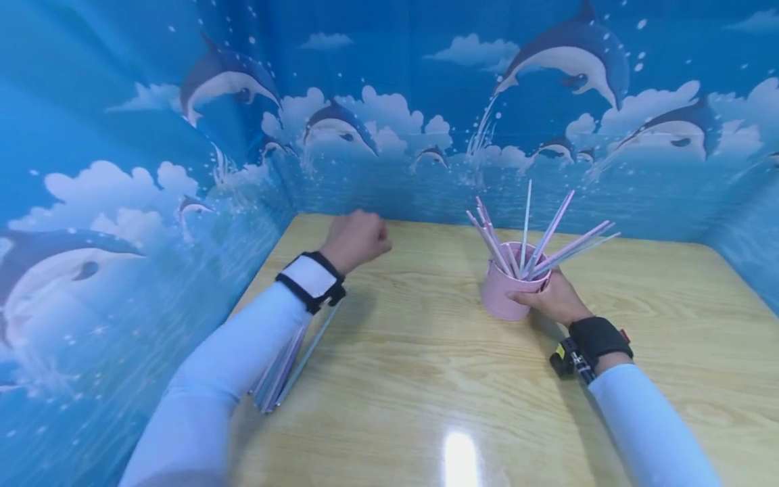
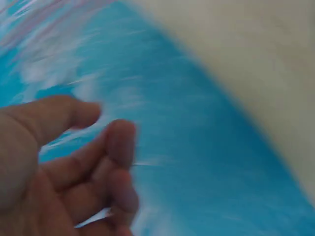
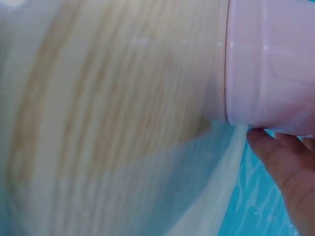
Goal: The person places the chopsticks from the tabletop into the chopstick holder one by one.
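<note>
My right hand (image 1: pixel 560 299) grips a pink bucket (image 1: pixel 506 297), thumb on its near side and the other fingers partly hidden behind it. The bucket stands upright on the table and holds several thin, straw-like sticks (image 1: pixel 555 226) in pink and pale blue-grey, fanning out above its rim. In the right wrist view, fingers (image 3: pixel 275 152) touch the bucket's (image 3: pixel 275 64) side. My left hand (image 1: pixel 358 240) is above the table's far left part, apart from the bucket. Its fingers (image 2: pixel 120 145) are loosely curled with nothing between them and the thumb.
More thin sticks (image 1: pixel 310 355) lie in a bundle on the wooden table (image 1: pixel 414 379), partly hidden under my left forearm. A blue dolphin-print curtain (image 1: pixel 395 182) borders the table at the back and on both sides.
</note>
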Tool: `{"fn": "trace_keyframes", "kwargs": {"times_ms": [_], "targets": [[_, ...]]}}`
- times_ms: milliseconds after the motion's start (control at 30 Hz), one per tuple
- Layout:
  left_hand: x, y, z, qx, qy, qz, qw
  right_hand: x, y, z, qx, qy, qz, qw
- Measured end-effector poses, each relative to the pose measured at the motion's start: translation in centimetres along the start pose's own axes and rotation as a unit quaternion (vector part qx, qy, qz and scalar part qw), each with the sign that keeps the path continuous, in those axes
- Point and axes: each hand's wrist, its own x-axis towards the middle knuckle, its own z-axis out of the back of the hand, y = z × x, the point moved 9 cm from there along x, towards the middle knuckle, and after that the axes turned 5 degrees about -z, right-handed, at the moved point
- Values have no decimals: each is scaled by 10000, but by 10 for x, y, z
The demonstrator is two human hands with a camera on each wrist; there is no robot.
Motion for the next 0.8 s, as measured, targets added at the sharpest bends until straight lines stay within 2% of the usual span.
{"fn": "trace_keyframes", "kwargs": {"times_ms": [33,100,200,267,333,467,567,633,700,767,800], "targets": [[-10,14,-18,211,366,178,9989,-1,1,0,4,-7,-5,10000],[-32,39,-55,557,1102,547,9908,-3,2,1,8,-6,8,10000],[-60,63,-98,691,1860,904,9759,-5,2,3,1,-6,30,10000],[-71,70,-115,654,2052,1009,9713,-5,1,5,-60,-37,37,10000],[-76,72,-125,635,2099,1047,9700,-4,-1,6,-138,-60,27,9999],[-77,73,-133,635,2078,1034,9706,1,-9,9,-236,-110,-5,9997],[-72,69,-134,468,2059,891,9734,4,-16,9,-225,-87,13,9997],[-63,64,-125,231,2019,767,9761,5,-18,7,-185,-47,16,9998],[-48,57,-101,-189,1789,650,9815,5,-18,4,-91,-4,17,10000],[-28,45,-63,-633,1312,466,9882,4,-15,2,11,22,4,10000],[-18,37,-39,-988,972,404,9895,3,-13,1,47,3,-4,10000]]}}
